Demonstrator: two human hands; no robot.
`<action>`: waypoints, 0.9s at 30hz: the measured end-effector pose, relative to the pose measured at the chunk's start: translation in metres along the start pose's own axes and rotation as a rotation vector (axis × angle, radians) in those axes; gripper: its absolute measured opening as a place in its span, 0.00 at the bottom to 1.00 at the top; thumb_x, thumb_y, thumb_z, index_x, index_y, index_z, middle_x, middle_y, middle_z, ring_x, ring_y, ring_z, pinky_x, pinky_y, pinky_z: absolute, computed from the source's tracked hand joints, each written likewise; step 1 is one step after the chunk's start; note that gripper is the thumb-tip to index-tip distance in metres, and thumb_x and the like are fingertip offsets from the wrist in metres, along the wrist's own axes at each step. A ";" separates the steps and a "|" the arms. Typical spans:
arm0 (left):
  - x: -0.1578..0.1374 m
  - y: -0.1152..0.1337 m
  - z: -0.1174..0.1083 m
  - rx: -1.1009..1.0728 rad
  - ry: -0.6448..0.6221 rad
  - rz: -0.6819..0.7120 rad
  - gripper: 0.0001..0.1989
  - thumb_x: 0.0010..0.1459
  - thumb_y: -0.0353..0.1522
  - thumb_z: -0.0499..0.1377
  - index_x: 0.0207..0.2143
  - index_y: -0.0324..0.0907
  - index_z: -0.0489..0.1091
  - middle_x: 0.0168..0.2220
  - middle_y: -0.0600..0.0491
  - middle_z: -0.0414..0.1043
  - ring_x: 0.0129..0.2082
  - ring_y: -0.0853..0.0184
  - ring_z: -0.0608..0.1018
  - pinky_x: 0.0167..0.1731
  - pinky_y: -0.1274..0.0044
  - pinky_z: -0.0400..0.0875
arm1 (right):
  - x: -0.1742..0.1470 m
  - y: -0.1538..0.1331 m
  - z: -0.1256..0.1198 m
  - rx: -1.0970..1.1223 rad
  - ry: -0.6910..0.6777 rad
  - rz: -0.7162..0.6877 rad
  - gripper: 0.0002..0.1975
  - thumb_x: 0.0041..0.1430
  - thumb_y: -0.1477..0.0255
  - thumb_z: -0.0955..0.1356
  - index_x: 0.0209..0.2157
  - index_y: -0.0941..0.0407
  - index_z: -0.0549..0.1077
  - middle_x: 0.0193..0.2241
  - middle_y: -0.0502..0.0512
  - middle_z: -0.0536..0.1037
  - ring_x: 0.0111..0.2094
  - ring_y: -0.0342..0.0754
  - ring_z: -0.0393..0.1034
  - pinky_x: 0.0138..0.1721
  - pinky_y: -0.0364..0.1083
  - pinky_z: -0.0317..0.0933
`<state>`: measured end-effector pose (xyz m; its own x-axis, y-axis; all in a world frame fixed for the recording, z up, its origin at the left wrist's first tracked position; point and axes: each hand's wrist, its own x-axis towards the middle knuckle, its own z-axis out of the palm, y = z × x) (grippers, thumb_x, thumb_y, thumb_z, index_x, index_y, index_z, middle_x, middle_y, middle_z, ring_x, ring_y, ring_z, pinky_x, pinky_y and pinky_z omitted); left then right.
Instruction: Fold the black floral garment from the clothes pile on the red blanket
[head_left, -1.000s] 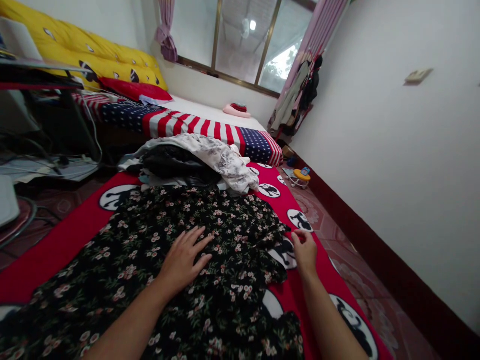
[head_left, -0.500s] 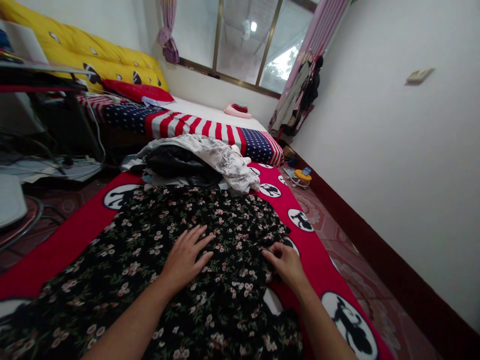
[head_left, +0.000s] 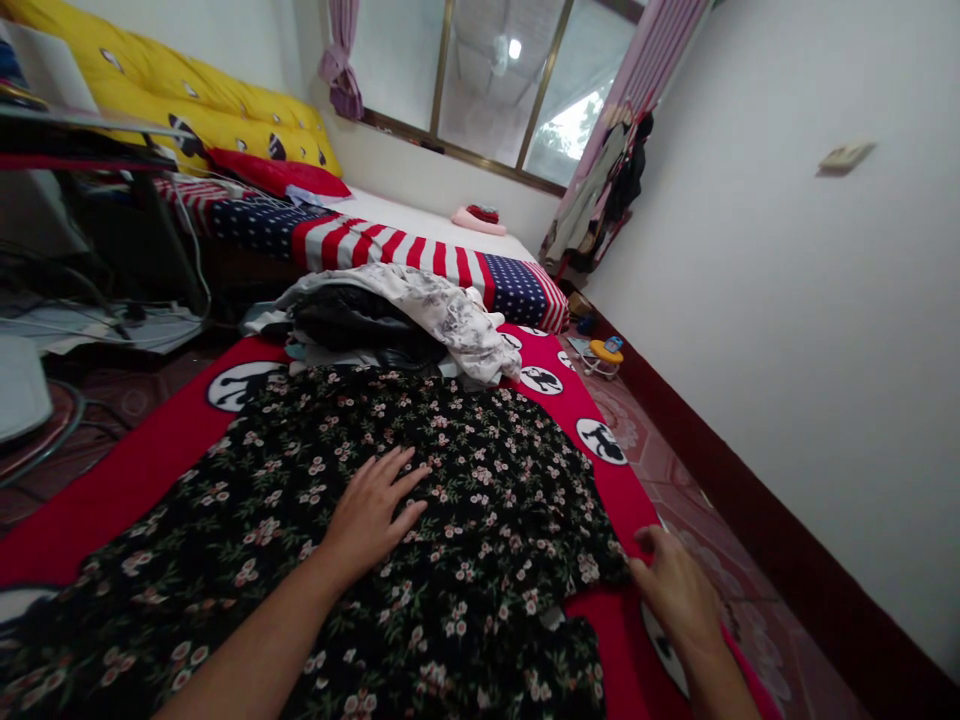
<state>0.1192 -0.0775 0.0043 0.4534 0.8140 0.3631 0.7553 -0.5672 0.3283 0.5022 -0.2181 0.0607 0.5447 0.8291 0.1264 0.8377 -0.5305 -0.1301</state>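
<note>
A black garment with pink flowers and green leaves lies spread out on the red blanket; I cannot tell whether it is a dress or a shirt. My left hand rests on its middle, palm down with the fingers stretched. Out at the blanket's right side, my right hand is curled with thumb and fingers at the corner of the garment's sleeve, which reaches out flat to it. The exact grip is partly hidden.
Beyond the garment is a heap of clothes, white patterned and black. Behind it stands a bed with a stars-and-stripes cover. A small yellow stool is by the right wall; a chair and a desk are at left.
My right hand has moved right and toward me, drawing the bunched sleeve out flat toward the blanket's edge. My left hand has stayed in place.
</note>
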 end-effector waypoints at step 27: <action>0.000 0.007 -0.006 0.034 -0.082 -0.024 0.25 0.62 0.44 0.53 0.60 0.53 0.62 0.66 0.52 0.56 0.66 0.59 0.58 0.63 0.59 0.52 | 0.031 -0.071 -0.007 0.394 0.192 -0.296 0.14 0.55 0.70 0.64 0.43 0.57 0.70 0.40 0.59 0.73 0.34 0.49 0.69 0.38 0.47 0.61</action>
<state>0.1218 -0.0818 0.0117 0.4714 0.8354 0.2827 0.7812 -0.5443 0.3058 0.4597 -0.1560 0.0803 0.3156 0.8664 0.3869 0.8980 -0.1411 -0.4167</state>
